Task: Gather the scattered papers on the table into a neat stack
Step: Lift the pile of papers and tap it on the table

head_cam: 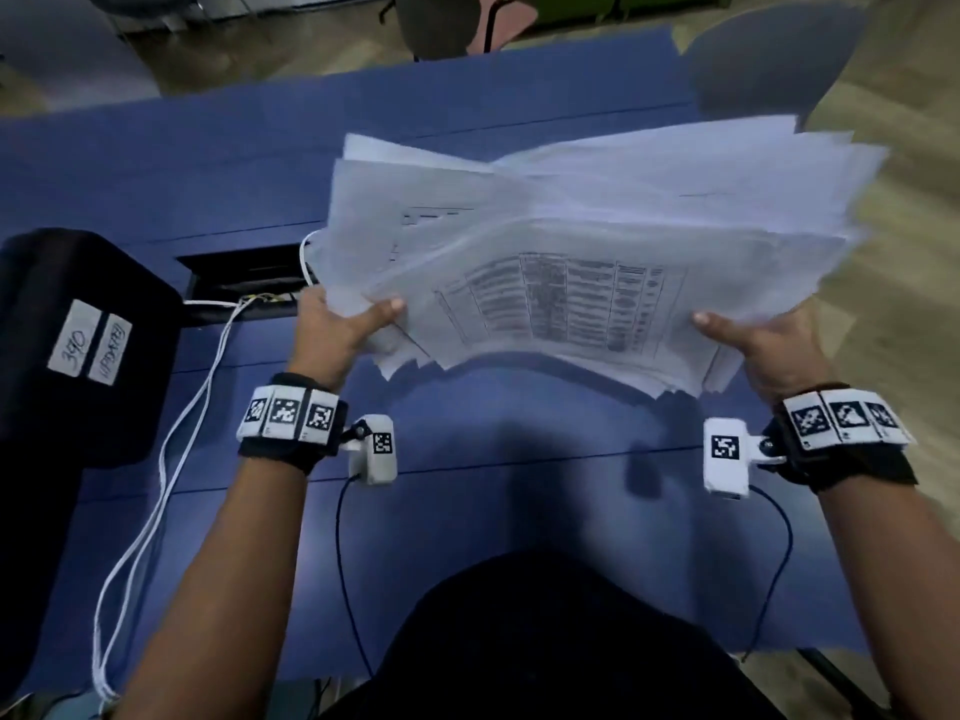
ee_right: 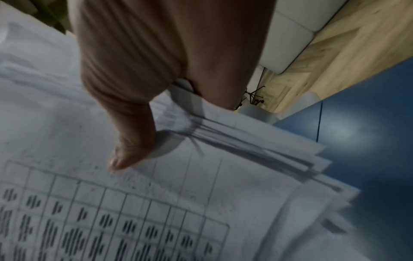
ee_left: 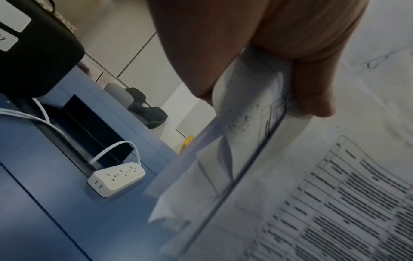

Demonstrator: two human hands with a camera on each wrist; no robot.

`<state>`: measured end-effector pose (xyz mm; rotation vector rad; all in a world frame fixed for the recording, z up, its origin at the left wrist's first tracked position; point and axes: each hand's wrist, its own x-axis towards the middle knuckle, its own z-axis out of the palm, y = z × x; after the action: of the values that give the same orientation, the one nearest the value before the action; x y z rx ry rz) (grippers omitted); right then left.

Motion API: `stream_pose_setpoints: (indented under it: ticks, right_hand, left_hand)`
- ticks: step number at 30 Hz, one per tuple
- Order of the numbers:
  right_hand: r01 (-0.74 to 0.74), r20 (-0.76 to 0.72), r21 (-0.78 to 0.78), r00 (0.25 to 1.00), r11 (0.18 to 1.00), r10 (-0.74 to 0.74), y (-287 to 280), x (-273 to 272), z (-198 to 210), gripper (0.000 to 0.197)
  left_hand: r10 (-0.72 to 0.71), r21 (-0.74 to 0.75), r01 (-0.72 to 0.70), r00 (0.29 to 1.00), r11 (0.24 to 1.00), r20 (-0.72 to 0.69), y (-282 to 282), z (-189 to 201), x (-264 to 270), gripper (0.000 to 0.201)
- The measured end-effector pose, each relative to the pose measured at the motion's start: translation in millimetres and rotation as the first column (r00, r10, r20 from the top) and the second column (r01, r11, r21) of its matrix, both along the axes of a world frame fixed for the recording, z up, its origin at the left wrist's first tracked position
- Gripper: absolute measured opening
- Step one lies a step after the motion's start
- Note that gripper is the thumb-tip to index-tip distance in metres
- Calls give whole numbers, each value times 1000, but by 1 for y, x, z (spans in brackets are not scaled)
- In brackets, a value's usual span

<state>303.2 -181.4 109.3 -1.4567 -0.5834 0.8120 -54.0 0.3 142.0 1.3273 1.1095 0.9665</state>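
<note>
A thick, uneven bundle of white papers (head_cam: 597, 252) is held up above the blue table (head_cam: 467, 511), its edges fanned and misaligned. The top sheet carries a printed table. My left hand (head_cam: 343, 319) grips the bundle's near left corner, thumb on top and fingers beneath. My right hand (head_cam: 753, 340) grips the near right corner the same way. In the left wrist view the left hand's thumb (ee_left: 312, 98) presses on the papers (ee_left: 312, 194). In the right wrist view the right thumb (ee_right: 129, 141) lies on the printed sheet (ee_right: 156, 203), with the offset sheet edges showing beside it.
A black case (head_cam: 78, 345) with white labels sits on the table's left. A cable slot (head_cam: 244, 278) opens behind my left hand, with white cords (head_cam: 156, 485) running from it. A white power strip (ee_left: 116, 178) lies by the slot. Chairs (head_cam: 769, 59) stand beyond the far edge.
</note>
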Motion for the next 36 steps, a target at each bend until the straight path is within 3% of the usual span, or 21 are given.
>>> stream_pose_setpoints:
  ticks: [2,4,5,9,12,18,22,27,31,36]
  right_hand:
    - [57,-30,66,998,996,-56,4,1,-9,63]
    - [78,-48,31,996,996,-77,4,-4,-29,92]
    - [73,-53,2,996,997,-72,3,-6,-42,94]
    - [-12,18,-132,1000,991,14,-2,-14,-78,37]
    - [-3,64,-158,998,987,13,3,-10,-79,36]
    - [9,82,-154,997,988,4,21,1,-76,31]
    - [37,-40,-104,998,994,-41,31,2,-63,20]
    - [7,-98,13,995,1000,-5,31,7,-56,36]
    - [-152,-71,-135,987,979,143,25,7,-79,75]
    - [-154,-20,-154,988,976,153,30,8,-82,62]
  left_hand:
    - [28,61,-30,999,998,44,-4,5,-2,38]
    - [24,14,-25,999,1000,36,-12,-15,0,38]
    - [30,-39,-30,1000,999,2,-17,-31,0,35]
    - [-102,-132,84,986,988,-134,-26,-90,-5,29]
    - [-131,-125,111,976,986,-172,-16,-100,-7,40]
    - [-62,-153,34,981,988,-183,11,-92,1,23]
    - [-9,-114,9,1000,993,6,16,-66,20,27]
    - [24,-103,-6,984,995,178,22,-53,24,32]
    - [-71,-158,68,997,985,-13,15,-80,26,39]
    - [-120,-182,110,992,977,-45,25,-93,16,49]
